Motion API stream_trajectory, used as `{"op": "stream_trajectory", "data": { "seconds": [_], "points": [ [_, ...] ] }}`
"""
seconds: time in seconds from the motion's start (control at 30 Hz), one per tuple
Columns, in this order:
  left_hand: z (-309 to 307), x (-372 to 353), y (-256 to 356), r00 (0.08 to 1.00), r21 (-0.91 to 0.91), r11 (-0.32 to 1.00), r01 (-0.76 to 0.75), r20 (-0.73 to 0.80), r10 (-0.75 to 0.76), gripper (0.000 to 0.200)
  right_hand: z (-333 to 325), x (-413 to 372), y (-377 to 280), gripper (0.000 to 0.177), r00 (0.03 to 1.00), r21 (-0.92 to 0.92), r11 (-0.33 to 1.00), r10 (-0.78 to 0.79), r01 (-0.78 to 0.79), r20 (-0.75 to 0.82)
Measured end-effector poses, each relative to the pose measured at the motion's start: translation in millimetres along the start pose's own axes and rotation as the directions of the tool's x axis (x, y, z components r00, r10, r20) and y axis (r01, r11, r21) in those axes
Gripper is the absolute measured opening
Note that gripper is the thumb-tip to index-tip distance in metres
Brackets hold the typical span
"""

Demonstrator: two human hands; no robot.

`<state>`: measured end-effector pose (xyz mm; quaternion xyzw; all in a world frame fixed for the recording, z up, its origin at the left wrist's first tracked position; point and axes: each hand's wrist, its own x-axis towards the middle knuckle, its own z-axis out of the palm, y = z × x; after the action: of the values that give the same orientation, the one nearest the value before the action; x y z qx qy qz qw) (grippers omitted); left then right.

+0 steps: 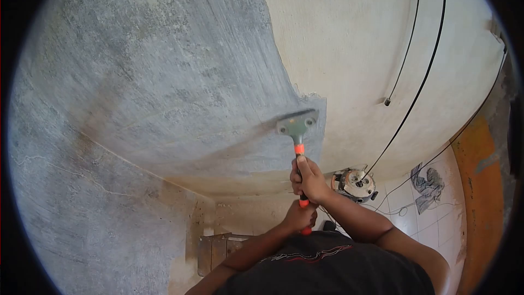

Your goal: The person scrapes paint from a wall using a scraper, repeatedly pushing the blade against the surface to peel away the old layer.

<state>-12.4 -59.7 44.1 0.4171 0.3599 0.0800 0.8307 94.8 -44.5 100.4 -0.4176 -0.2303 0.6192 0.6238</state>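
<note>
A long-handled wall scraper (297,127) with a greenish-grey head and an orange and black handle is held in both hands. My right hand (312,179) is closed round the upper handle, just below the orange collar. Lower down, my left hand (299,217) grips the handle near its orange end. The scraper's blade edge meets or lies very close to the wall, at the lower corner of a bare grey patch (218,65). To the right of that patch the wall keeps its cream coating (338,38), with a ragged border between them.
A round machine (357,182) stands on the white tiled floor (406,223), with a black cable (431,65) rising from it. Crumpled grey material (428,186) lies near an orange panel (476,147). A wooden piece of furniture (218,251) is at lower left. Another cord (406,49) hangs along the wall.
</note>
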Motion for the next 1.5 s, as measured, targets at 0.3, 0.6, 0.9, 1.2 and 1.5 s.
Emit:
{"op": "stream_trajectory", "data": {
  "seconds": [0.3,0.6,0.9,1.2,1.5],
  "points": [
    [-1,0,34,0.993,0.143,0.984,-0.107,-0.036,0.114,0.031,13,9,-20,0.033,0.992,-0.018,0.994,-0.109,0.110,0.057],
    [-9,9,2,0.997,0.105,0.991,-0.078,0.003,0.078,0.034,3,5,-4,0.033,1.000,-0.019,0.999,-0.025,0.025,0.002],
    [-5,4,1,1.000,0.018,1.000,0.024,-0.001,-0.024,0.029,0,5,3,0.033,0.998,-0.033,0.998,-0.051,0.052,0.023],
    [-8,6,31,0.994,0.067,0.991,-0.112,0.028,0.110,0.029,13,13,-18,0.034,0.987,-0.049,0.988,-0.140,0.144,0.073],
    [-6,4,18,0.982,0.305,0.939,-0.157,-0.056,0.182,0.030,8,8,-9,0.033,0.996,-0.072,0.994,-0.083,0.084,0.017]
  ]
}}
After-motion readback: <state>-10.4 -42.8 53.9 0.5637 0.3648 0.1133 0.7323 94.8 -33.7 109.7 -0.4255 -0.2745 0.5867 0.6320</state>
